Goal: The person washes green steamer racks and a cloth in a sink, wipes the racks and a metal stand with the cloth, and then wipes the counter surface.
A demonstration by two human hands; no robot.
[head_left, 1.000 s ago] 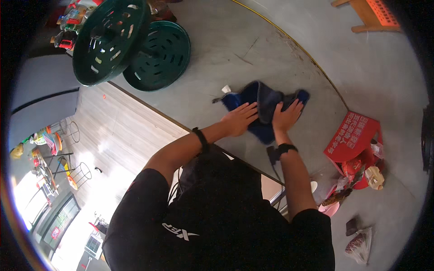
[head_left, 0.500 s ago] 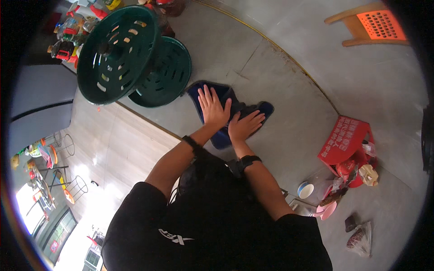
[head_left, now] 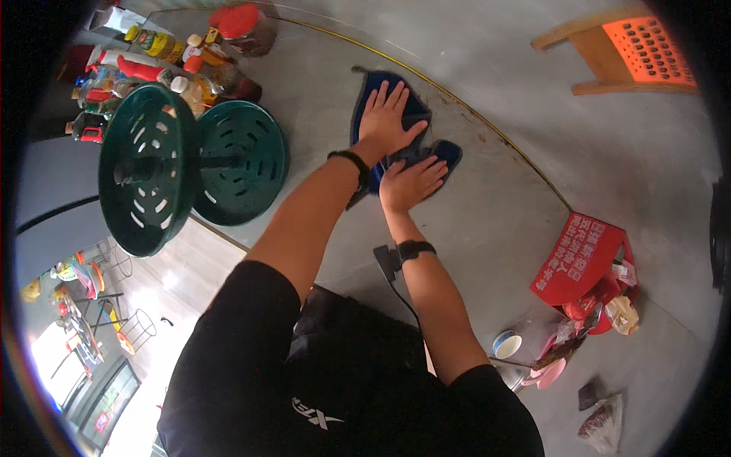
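Note:
A dark blue cloth [head_left: 450, 151] lies crumpled on the grey counter [head_left: 480, 236], close to a yellow strip along its back edge. My left hand [head_left: 388, 123] presses flat on the cloth's far part, fingers spread. Lower and to the right, my right hand [head_left: 411, 185] rests palm down on its near part, fingers also stretched out. Neither hand grips the cloth, and both partly cover it. Dark smudges show on the surface beside the strip. A black band sits on each wrist.
To the left stands a green two-tier slotted rack [head_left: 244, 164], with several bottles [head_left: 156, 46] and a red-lidded jar [head_left: 234, 23] behind it. On the right are an open red box [head_left: 575, 259], a blue-and-white bowl [head_left: 507, 344] and a plastic bag [head_left: 605, 426]. A wooden-framed orange grater [head_left: 598, 57] is at upper right.
Both hands have slid the cloth farther from me, toward the yellow strip, the left hand reaching farther than the right. The rack appears farther left and lower in the view.

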